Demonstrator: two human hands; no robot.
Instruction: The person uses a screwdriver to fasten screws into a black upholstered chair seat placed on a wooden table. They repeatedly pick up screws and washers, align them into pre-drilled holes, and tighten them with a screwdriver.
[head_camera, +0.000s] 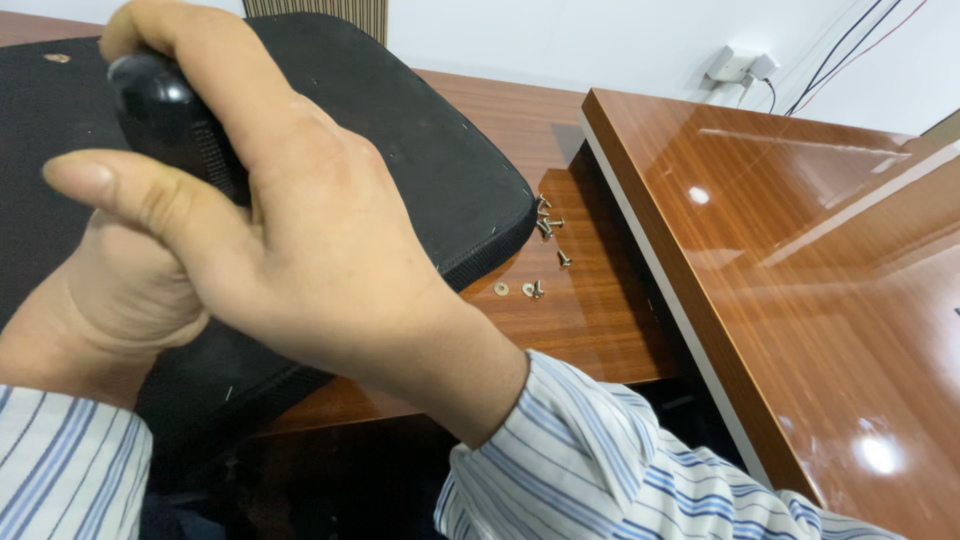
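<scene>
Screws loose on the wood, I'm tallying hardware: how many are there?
5 screws: three clustered at the black cushion edge, one just below, one lower beside a washer. The cushion may hide more.

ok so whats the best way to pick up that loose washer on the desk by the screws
Judging by its pose, pinch the washer by its thin rim, coming straight down from above: it lies flat on the wooden desk, apart from the cushion, with the nearest screw just to its right.
</scene>
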